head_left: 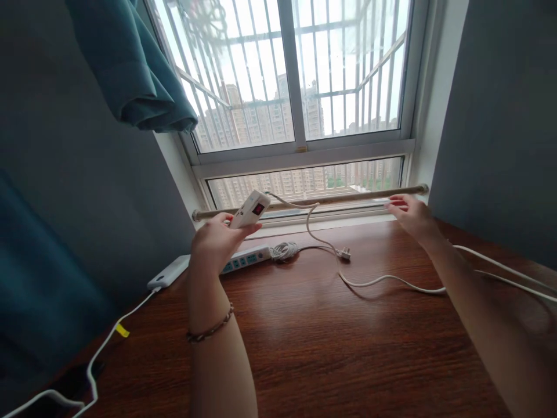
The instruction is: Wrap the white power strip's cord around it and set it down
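My left hand (221,238) is closed around a white power strip (249,210) with a red switch, lifted above the table and tilted. From its far end a white cord (319,235) runs down onto the wood and off to the right, passing behind my right forearm. My right hand (409,213) hovers near the right end of the window sill, its fingers loosely bent and slightly apart, with nothing visible in them. Below and behind the left hand lies a second white power strip (248,259) with green sockets. Its coiled cord (285,251) ends in a plug (344,253).
A white adapter-like box (169,273) sits on the left of the brown wooden table (304,348), its cable (104,342) bearing a yellow tag (122,330). A rod (369,195) spans the barred window (300,87). Teal curtains (134,75) hang on the left.
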The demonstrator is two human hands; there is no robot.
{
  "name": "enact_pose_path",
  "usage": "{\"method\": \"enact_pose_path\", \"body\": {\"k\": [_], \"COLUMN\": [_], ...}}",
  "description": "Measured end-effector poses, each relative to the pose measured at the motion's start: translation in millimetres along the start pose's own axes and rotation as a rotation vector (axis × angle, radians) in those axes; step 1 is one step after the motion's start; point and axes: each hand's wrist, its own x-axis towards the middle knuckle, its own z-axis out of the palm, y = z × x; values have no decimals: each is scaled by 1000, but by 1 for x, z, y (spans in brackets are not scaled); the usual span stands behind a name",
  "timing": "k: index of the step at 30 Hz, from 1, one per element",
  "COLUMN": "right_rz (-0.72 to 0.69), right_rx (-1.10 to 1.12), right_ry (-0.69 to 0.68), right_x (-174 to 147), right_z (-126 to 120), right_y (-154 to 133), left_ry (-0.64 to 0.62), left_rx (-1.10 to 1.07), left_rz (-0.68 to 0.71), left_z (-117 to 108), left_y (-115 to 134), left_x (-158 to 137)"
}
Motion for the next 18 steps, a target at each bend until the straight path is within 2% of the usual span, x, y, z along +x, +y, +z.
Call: {"method": "enact_pose_path", "body": {"k": [2,4,7,9,12,15,18], "right_rz": [-20,-69,-61,-25,34,6,-59], "right_rx": [303,493,562,511,293,5,-131], "right_ry": [-64,-97,-95,-105,-270,-395,-350], "right_x": [0,-6,-20,-33,-50,-62,-69], "right_z": [25,54,104,136,169,176,164], "right_y": [-44,-74,-86,-78,-60,-51,-58], "left_ry": [0,7,3,-46,-159,-255,-326], "left_rx": [-18,-49,-146,-237,-417,-657,-847], "left_rz": [5,8,26,58,110,112,55], "left_z": [2,3,7,10,17,24,30], "left_y": [11,23,35,41,49,58,66], "left_x": [-4,-9,-15,-18,-21,-23,-23]}}
